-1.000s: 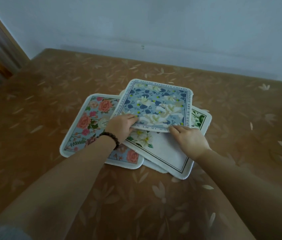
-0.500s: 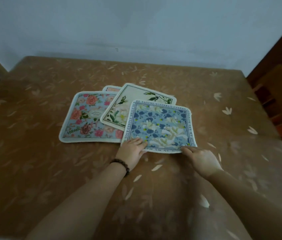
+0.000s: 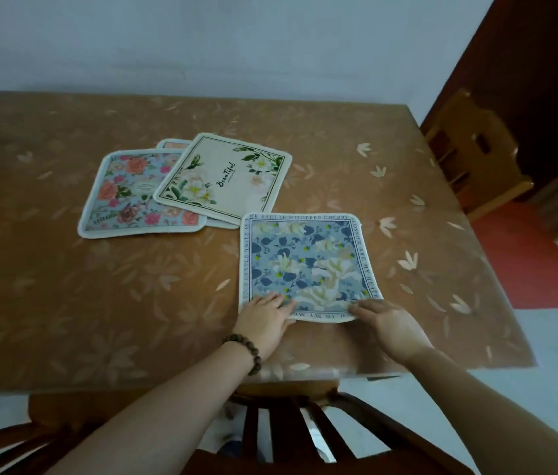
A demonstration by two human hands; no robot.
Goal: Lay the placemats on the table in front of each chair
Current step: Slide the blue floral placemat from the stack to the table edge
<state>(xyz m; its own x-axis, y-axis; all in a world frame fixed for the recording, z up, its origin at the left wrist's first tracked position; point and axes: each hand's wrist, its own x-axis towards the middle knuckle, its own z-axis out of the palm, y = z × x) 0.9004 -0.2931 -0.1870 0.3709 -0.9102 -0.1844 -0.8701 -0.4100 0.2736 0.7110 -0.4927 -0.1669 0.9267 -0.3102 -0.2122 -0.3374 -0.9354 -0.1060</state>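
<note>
A person leans over the back of a dark wooden chair to press a blue floral placemat flat on the bench, which is covered by a glossy brown cloth printed with pale leaves. The mat lies near the bench's front edge, directly ahead of that chair, its border lettered all the way round. The left hand — a bracelet of dark beads at its wrist — rests palm-down on the mat's near left corner, fingers spread and flat rather than curled around anything. The right hand sits at the near right corner, fingers extended and fingertips touching the mat's edge; whether it pinches the fabric or only presses on it cannot be told.

Farther back and to the left, three more mats lie in a loose overlapping pile, apart from the blue one. A cream placemat with green leaves, white blossoms and the script word "Beautiful" lies on top, tilted; it overlaps the right edge of a pink rose placemat. Only a corner of a fourth mat shows behind them.

A second chair of lighter wood stands at the bench's right side — before a dark brown door.
</note>
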